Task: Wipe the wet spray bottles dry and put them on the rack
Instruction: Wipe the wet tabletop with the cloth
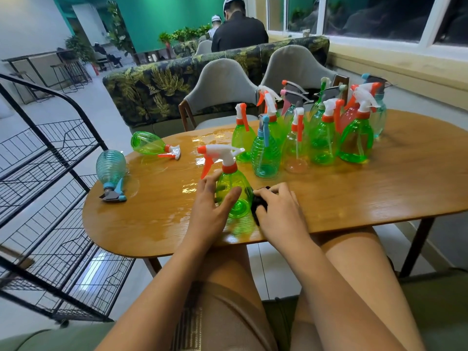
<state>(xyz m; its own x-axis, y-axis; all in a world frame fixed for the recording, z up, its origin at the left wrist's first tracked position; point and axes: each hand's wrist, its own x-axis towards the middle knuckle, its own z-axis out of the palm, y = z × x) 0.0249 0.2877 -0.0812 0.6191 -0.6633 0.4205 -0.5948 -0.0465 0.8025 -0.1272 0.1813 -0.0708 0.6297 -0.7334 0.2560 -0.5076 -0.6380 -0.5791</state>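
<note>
left grip (pixel 212 206) grasps the green spray bottle (pixel 243 198) round its lower body, thumb across the near side, fingers wrapped behind. the bottle is over the near middle of the bench (pixel 354 193), tilted so its round base faces the person; white head, orange collar and orange trigger point left. cannot tell whether the base touches the wood.

right grip (pixel 281 211) is clenched on a black cloth (pixel 259 204), which is pressed against the right side of the bottle's base. knuckles up, wrist over the bench edge.

wet film (pixel 202 140) glistens across the left and middle of the bench top.

two bottles lie on their sides at the left end: a green one (pixel 149 144) with its head pointing right, and a ribbed teal one (pixel 111 165) overhanging the edge, blue trigger toward the person.

a cluster of upright bottles (pixel 316 133) stands at the far right, mostly green with white and orange heads. a ribbed teal bottle with blue trigger (pixel 266 155) is at its near left, a pale one at the back right.

black wire rack (pixel 58 134) stands on the floor just left of the bench, well apart from the held bottle.

two grey chairs (pixel 220 84) are tucked at the far side.
</note>
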